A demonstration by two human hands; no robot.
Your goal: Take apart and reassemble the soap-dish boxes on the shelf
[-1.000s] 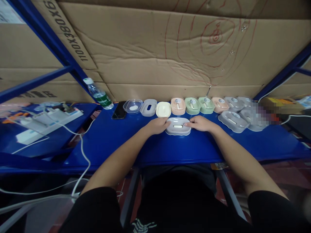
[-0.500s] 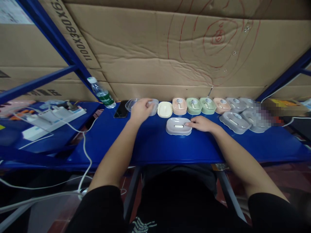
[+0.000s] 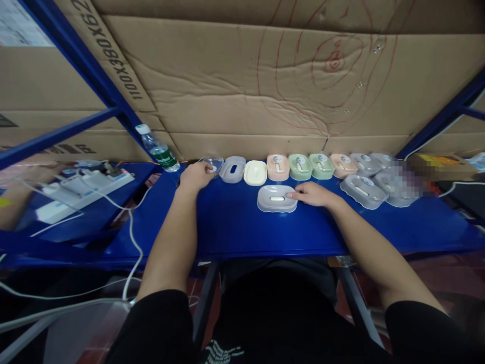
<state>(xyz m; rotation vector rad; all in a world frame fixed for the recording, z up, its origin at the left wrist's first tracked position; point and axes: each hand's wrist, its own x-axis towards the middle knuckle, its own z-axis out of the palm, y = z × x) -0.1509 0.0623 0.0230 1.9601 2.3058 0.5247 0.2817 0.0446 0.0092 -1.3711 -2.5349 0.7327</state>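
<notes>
On the front part of the blue table sits a grey rounded plastic box point(image 3: 277, 198) with a white bar in the middle of its top. My right hand point(image 3: 311, 193) pinches its right end, thumb on top and fingers curled. At the back left, my left hand point(image 3: 195, 177) has its fingers closed at the edge of a clear plastic lid point(image 3: 215, 164) with a round sticker, partly hidden by the hand. Just right of that lie a grey slotted tray point(image 3: 232, 174) and a shallow cream tray point(image 3: 255, 176).
Peach point(image 3: 278, 172) and green boxes point(image 3: 300, 172) line the back, with several grey boxes point(image 3: 365, 193) at right. A water bottle point(image 3: 163, 154) stands at back left. A power strip point(image 3: 83, 194) lies on the neighbouring table, where another person's arm point(image 3: 17, 199) shows.
My left hand has moved left, from above the grey slotted tray to the clear lid, uncovering the tray. My right hand stays on the grey box.
</notes>
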